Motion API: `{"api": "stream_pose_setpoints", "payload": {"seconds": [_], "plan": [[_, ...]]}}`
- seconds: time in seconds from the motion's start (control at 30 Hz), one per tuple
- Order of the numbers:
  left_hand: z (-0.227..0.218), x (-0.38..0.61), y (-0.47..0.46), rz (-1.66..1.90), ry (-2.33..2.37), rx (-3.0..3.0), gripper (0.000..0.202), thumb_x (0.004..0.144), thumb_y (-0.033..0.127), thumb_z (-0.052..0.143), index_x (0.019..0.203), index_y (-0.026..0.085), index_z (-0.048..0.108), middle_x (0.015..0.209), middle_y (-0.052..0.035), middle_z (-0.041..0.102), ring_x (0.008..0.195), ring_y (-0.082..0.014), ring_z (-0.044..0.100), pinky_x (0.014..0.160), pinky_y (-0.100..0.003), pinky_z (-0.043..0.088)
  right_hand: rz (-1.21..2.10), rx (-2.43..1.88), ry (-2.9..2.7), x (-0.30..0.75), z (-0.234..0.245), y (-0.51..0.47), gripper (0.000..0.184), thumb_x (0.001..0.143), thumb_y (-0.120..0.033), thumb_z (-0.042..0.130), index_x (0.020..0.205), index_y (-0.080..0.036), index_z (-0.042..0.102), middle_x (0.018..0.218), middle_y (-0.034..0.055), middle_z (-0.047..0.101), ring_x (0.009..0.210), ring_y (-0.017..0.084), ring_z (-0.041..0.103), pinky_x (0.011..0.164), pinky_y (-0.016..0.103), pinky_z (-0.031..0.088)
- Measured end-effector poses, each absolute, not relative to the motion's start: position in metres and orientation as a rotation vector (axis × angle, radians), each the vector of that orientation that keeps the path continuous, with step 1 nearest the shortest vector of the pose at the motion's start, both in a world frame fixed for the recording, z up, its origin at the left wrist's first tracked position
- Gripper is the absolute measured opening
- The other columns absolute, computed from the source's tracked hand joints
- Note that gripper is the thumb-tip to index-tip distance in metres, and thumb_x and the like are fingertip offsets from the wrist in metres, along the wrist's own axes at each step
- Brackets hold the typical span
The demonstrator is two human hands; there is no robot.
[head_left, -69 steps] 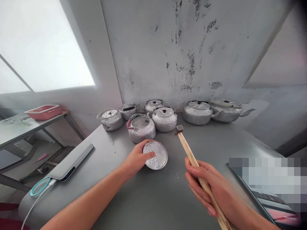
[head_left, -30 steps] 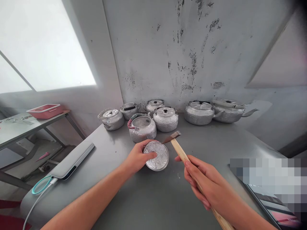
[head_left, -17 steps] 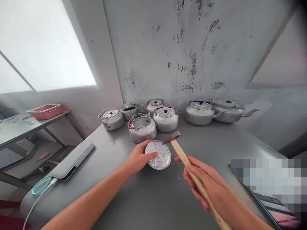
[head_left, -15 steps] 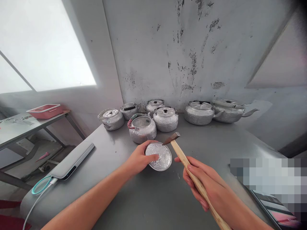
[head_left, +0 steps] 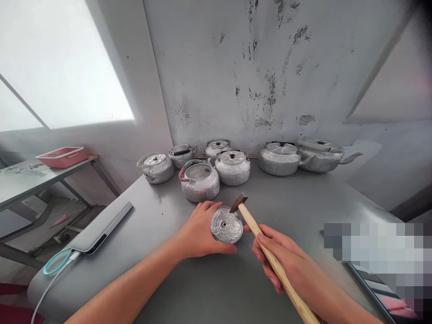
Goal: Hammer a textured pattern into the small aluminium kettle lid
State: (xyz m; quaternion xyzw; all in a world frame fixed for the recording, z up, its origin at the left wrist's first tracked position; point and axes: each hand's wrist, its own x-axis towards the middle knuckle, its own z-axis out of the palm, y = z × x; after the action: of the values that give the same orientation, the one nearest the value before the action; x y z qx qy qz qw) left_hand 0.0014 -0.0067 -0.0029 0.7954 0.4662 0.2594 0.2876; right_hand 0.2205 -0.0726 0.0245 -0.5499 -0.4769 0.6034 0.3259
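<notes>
Left hand (head_left: 199, 235) is gripping round silver metal lid (head_left: 231, 231) at 12 o'clock over smooth grey desk (head_left: 202, 288); right hand (head_left: 286, 261) is gripping wooden-handled hammer (head_left: 249, 219), brown-metal head at lid's 1 o'clock. Lid face is showing dimples; remainder unclear.

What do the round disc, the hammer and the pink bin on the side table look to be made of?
Round disc: metal, probably aluminium; silvery, with a dimpled, shiny face.
Hammer: handle apparently pale wood, judging by its yellowish, streaked surface; dark brownish head likely steel, possibly rusted.
Pink bin: probably plastic, given its evenly coloured walls and white rim.
</notes>
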Motion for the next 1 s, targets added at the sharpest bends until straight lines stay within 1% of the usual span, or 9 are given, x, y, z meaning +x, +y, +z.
{"api": "stream_pose_setpoints", "payload": {"seconds": [0.07,0.13,0.23,0.33,0.57,0.63,0.77,0.87,1.0], "plan": [[-0.004,0.001,-0.006,0.678,1.257,2.134,0.107,0.051,0.061,0.087,0.145,0.025,0.049,0.138,-0.0134,0.049,0.133,-0.0389,0.039,0.111,-0.05,0.034,1.595,-1.434,-1.26,0.22,0.025,-0.072,0.029,0.089,-0.053,0.049,0.095,-0.025,0.053,0.076,-0.0047,0.053,0.047,0.009,0.044,0.044,0.021,0.041],[-0.005,0.001,-0.005,0.687,1.264,2.129,0.101,0.052,0.058,0.088,0.141,0.027,0.053,0.13,-0.0121,0.051,0.127,-0.0375,0.042,0.109,-0.049,0.036,1.611,-1.432,-1.283,0.22,0.024,-0.072,0.028,0.089,-0.053,0.049,0.091,-0.025,0.053,0.076,-0.0042,0.054,0.047,0.008,0.045,0.044,0.021,0.04],[-0.005,0.003,-0.006,0.702,1.273,2.128,0.092,0.051,0.059,0.088,0.133,0.028,0.059,0.122,-0.0102,0.053,0.121,-0.0351,0.046,0.105,-0.046,0.04,1.634,-1.441,-1.336,0.22,0.02,-0.073,0.031,0.093,-0.052,0.044,0.085,-0.024,0.052,0.068,-0.0057,0.049,0.045,0.008,0.043,0.042,0.021,0.037],[-0.005,0.005,-0.007,0.713,1.293,2.126,0.096,0.046,0.065,0.087,0.131,0.027,0.061,0.117,-0.009,0.052,0.115,-0.0336,0.049,0.101,-0.043,0.043,1.6,-1.458,-1.413,0.219,0.015,-0.075,0.033,0.097,-0.052,0.039,0.082,-0.024,0.05,0.06,-0.0082,0.041,0.044,0.008,0.041,0.043,0.02,0.034],[-0.003,0.01,-0.008,0.68,1.298,2.154,0.101,0.042,0.066,0.087,0.131,0.025,0.062,0.107,-0.0069,0.049,0.105,-0.0301,0.051,0.096,-0.042,0.046,1.443,-1.448,-1.587,0.217,0.013,-0.081,0.034,0.102,-0.048,0.035,0.081,-0.024,0.045,0.06,-0.0102,0.038,0.043,0.007,0.037,0.044,0.021,0.034],[-0.001,0.011,-0.009,0.683,1.292,2.165,0.098,0.042,0.066,0.087,0.129,0.026,0.063,0.104,-0.0062,0.049,0.102,-0.029,0.051,0.094,-0.041,0.046,1.442,-1.452,-1.588,0.216,0.012,-0.081,0.034,0.102,-0.049,0.034,0.082,-0.024,0.046,0.062,-0.0101,0.039,0.043,0.006,0.037,0.044,0.022,0.034],[0.003,0.015,-0.012,0.68,1.247,2.218,0.086,0.046,0.062,0.088,0.123,0.028,0.067,0.098,-0.0045,0.05,0.096,-0.0268,0.05,0.09,-0.039,0.046,1.427,-1.415,-1.586,0.214,0.007,-0.081,0.034,0.103,-0.051,0.031,0.087,-0.024,0.046,0.074,-0.0083,0.048,0.043,0.005,0.039,0.045,0.023,0.035],[0.004,0.016,-0.013,0.675,1.23,2.22,0.084,0.048,0.06,0.088,0.122,0.027,0.067,0.099,-0.0049,0.051,0.097,-0.0271,0.05,0.09,-0.039,0.047,1.421,-1.417,-1.598,0.214,0.005,-0.082,0.033,0.103,-0.05,0.03,0.092,-0.025,0.048,0.077,-0.0078,0.049,0.044,0.005,0.04,0.044,0.022,0.036],[0.006,0.011,-0.012,0.624,1.206,2.156,0.085,0.048,0.053,0.09,0.124,0.025,0.065,0.109,-0.0067,0.052,0.105,-0.0287,0.052,0.097,-0.04,0.047,1.383,-1.462,-1.641,0.216,0.005,-0.082,0.036,0.103,-0.051,0.03,0.084,-0.024,0.044,0.07,-0.009,0.043,0.043,0.005,0.039,0.043,0.021,0.036]]}}
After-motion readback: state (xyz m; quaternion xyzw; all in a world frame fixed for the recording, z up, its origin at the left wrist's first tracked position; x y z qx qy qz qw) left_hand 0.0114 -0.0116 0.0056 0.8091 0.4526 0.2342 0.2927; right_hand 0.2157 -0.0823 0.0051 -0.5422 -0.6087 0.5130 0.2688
